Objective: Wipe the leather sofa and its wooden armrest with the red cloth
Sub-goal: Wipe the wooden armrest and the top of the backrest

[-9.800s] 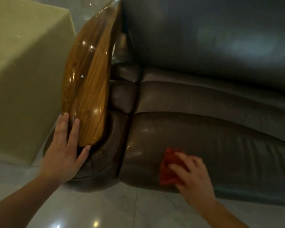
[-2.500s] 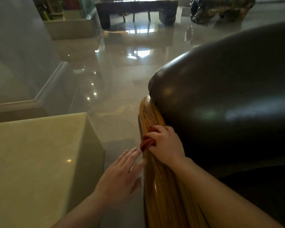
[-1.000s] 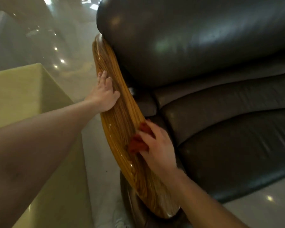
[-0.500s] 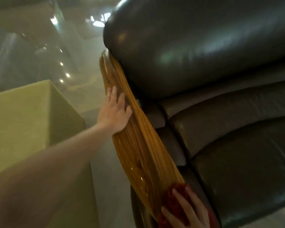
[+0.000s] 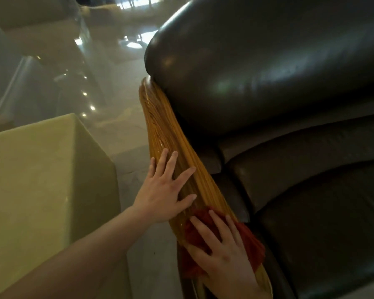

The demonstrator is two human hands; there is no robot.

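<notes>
A: Where's the red cloth point(image 5: 249, 240)?
B: Near end of wooden armrest point(image 5: 171, 134), pinned flat under right hand point(image 5: 222, 257), fingers spread, not gripping.
A: Left hand point(image 5: 164, 190)?
B: Flat and empty on the wood just above it.
A: Sofa point(image 5: 289, 93)?
B: Dark leather, right of armrest.

A single head-worn wide-angle view looks forward and steeply down from close above the hands. The left hand point(image 5: 163, 194) and right hand point(image 5: 222, 253) fill the lower middle, forearms entering from the bottom edge. Beyond their fingertips the wooden armrest point(image 5: 160, 126) runs up and away; the leather sofa point(image 5: 279, 83) spreads to the right of the hands, a pale block point(image 5: 41, 180) to their left, and glossy floor point(image 5: 108, 67) far ahead.
</notes>
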